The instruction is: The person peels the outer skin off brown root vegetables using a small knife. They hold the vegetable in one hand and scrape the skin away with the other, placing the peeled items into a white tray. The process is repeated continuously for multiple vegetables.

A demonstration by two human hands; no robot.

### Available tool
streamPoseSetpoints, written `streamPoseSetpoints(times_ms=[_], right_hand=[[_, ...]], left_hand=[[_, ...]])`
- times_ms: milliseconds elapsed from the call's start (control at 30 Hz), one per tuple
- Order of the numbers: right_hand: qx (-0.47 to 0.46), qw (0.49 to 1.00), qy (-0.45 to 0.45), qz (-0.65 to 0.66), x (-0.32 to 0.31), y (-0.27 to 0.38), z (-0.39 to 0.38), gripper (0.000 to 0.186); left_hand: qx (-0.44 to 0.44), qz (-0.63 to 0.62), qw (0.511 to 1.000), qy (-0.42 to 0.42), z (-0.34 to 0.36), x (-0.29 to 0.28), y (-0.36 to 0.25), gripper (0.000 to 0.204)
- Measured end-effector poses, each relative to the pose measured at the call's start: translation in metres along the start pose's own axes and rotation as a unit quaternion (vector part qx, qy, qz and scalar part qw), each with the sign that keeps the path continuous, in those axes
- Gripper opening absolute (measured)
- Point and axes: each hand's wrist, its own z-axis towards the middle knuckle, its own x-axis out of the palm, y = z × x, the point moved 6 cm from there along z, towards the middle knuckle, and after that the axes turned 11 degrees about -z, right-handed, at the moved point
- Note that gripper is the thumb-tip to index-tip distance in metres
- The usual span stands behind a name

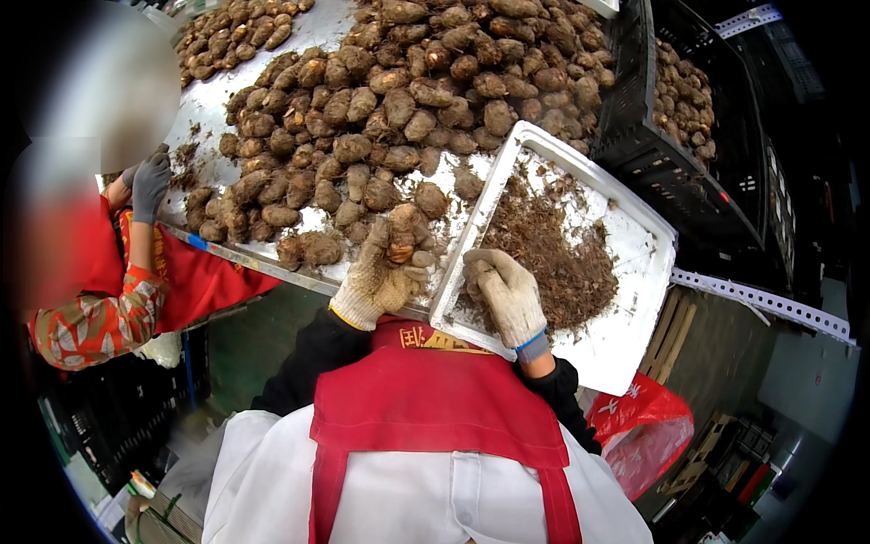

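My left hand [376,279], in a cream knitted glove, is closed around a brown taro [404,234] at the table's near edge. My right hand [506,295], in a worn pale glove, has its fingers curled over the near left part of a white foam tray [659,238]. Whatever lies in those fingers, if anything, is hidden. Loose brown fibre and husk [571,272] is heaped in the tray. Just beyond my hands spreads a large pile of hairy brown taros [399,107], several with pale or orange patches.
A black plastic crate [634,109] holding more taros stands at the right. At the left, a co-worker's grey-gloved hands [150,181] are over the metal table [204,113]. A red plastic bag [643,422] hangs below the tray, and a perforated metal rail [766,306] runs to its right.
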Motion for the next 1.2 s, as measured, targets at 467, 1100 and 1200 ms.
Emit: streamPoseSetpoints(times_ms=[467,1100,1200], right_hand=[[0.036,0.992,0.024,0.121,0.019,-0.012,0.006,0.029],[0.058,0.990,-0.001,0.125,0.018,-0.013,0.007,0.028],[0.064,0.989,0.006,0.135,0.021,-0.013,0.007,0.028]], left_hand=[[0.163,0.130,0.978,-0.027,-0.078,-0.016,-0.086,0.040],[0.358,0.100,0.870,-0.325,-0.152,-0.156,-0.161,0.020],[0.375,0.155,0.844,-0.350,-0.152,-0.155,-0.167,0.019]])
